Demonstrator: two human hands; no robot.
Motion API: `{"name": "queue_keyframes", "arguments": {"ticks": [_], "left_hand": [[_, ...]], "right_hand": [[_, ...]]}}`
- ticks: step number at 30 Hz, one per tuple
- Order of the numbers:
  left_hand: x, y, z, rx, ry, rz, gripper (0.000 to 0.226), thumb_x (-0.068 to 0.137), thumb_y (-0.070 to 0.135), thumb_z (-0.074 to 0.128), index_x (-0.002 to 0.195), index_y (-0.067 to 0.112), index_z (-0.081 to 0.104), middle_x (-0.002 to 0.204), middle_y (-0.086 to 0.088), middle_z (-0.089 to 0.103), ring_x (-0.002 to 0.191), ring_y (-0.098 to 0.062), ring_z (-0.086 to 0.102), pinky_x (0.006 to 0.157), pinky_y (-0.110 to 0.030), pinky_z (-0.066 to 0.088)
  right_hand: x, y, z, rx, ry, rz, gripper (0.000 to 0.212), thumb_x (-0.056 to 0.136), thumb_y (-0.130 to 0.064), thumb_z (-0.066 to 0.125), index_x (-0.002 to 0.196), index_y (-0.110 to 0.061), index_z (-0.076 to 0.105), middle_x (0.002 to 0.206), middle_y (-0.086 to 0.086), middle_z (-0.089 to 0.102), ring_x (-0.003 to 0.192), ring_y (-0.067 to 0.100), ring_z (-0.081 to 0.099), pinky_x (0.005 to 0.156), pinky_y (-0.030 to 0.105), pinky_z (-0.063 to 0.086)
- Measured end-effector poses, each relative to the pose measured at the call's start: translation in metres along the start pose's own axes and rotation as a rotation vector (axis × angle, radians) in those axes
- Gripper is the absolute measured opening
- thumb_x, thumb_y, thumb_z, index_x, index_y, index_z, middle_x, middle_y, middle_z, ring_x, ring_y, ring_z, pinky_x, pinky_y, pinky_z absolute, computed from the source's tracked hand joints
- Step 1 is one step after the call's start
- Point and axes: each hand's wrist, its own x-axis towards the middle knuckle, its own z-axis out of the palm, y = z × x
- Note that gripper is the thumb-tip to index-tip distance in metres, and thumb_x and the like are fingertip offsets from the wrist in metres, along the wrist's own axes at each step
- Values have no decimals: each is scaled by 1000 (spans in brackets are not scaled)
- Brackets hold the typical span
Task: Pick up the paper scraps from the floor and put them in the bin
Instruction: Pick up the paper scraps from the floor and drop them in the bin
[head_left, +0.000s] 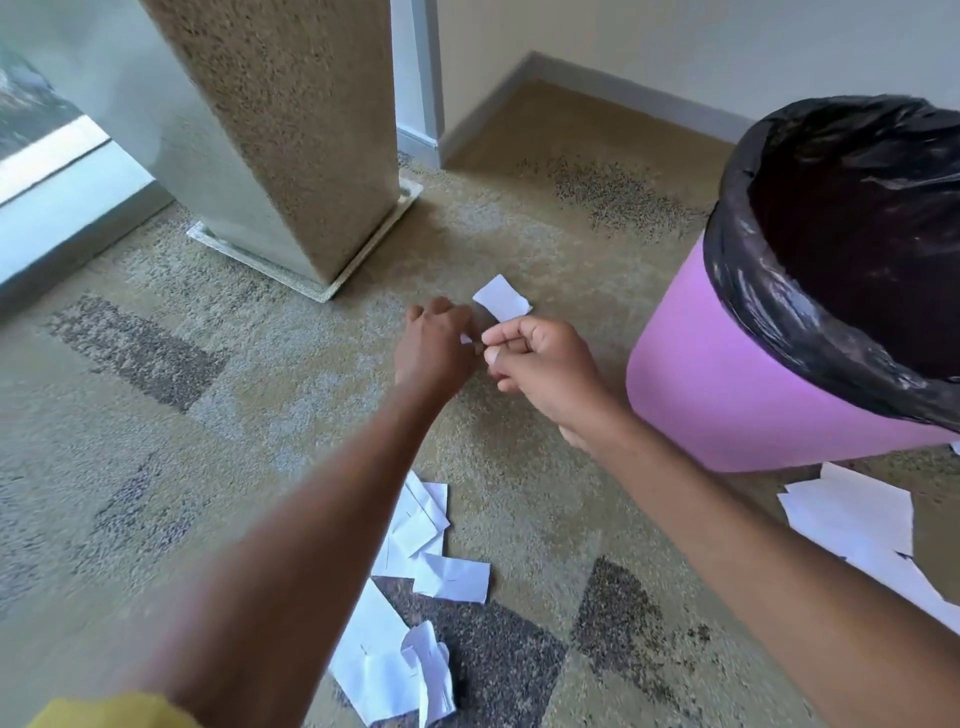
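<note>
Left hand (434, 348) and right hand (540, 369) meet, both curled.

bin (727, 395): right side cut by edge, inside too dark to tell | small scrap (466, 339): mostly hidden between left hand (434, 345) and right hand (540, 369) | sheets (857, 519): cut off right

Matt pink plastic bin (727, 395), glossy black liner (769, 291), rough carpet (208, 415), paper scraps (415, 519)
</note>
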Motion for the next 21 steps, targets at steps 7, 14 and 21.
{"name": "queue_keyframes", "arguments": {"ticks": [7, 14, 21], "left_hand": [[-26, -33, 6, -66, 171, 7, 7, 82, 1, 75, 86, 7, 75, 92, -14, 67, 82, -38, 65, 63, -38, 45], [-49, -51, -5, -167, 178, -53, 17, 93, 6, 75, 109, 9, 79, 106, -13, 72, 85, -32, 71, 72, -38, 56], [-63, -54, -15, -328, 134, -223, 21, 94, 13, 72, 113, 14, 82, 105, -6, 79, 94, -21, 71, 75, -24, 43]], "right_hand": [[80, 6, 32, -663, 210, -317, 30, 96, -21, 70, 126, -18, 71, 128, 6, 67, 122, 29, 60, 100, 40, 52], [97, 8, 39, -1121, 198, -325, 34, 98, -18, 69, 129, -5, 63, 131, 18, 62, 122, 38, 56, 94, 51, 54], [61, 14, 29, -1126, 147, -442, 24, 91, 13, 59, 108, 0, 70, 99, 13, 70, 93, 30, 64, 71, 38, 54]]}}
